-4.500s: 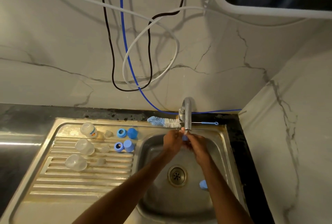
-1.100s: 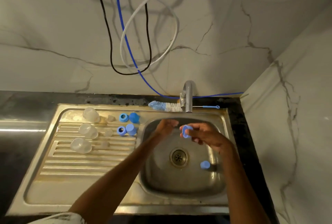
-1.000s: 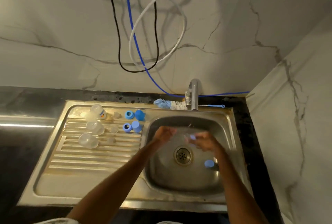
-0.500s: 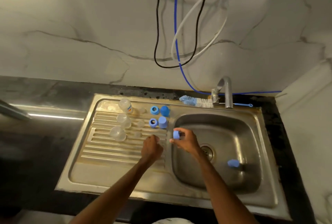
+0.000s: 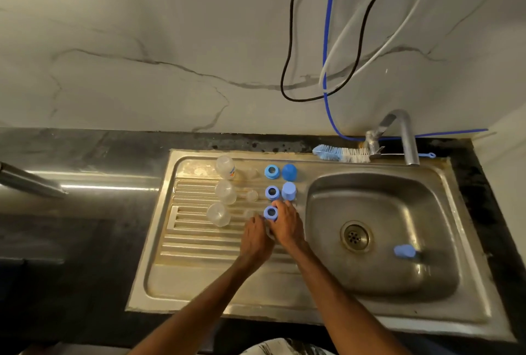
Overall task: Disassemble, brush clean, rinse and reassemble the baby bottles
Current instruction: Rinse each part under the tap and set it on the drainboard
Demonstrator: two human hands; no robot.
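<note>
Head view: a blue plastic screw ring (image 5: 270, 213) stands on the ribbed steel drainboard (image 5: 199, 243) just left of the sink basin (image 5: 378, 280), pinched by the curled fingers of the right hand (image 5: 286, 226). The left hand (image 5: 256, 238) touches the right; its fingers curl under, and I cannot tell whether they grip anything. Also left of the basin, further back, are two matching rings (image 5: 272, 192), two smooth blue caps (image 5: 289, 191) and three clear bottles (image 5: 225, 192). A third blue cap (image 5: 404, 251) lies inside the basin. A bristly bottle brush (image 5: 341, 154) lies behind it.

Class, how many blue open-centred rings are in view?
3, in a column on the draining board: far ring, middle ring, and near ring, gripped by the right hand. None seems hidden.
</note>
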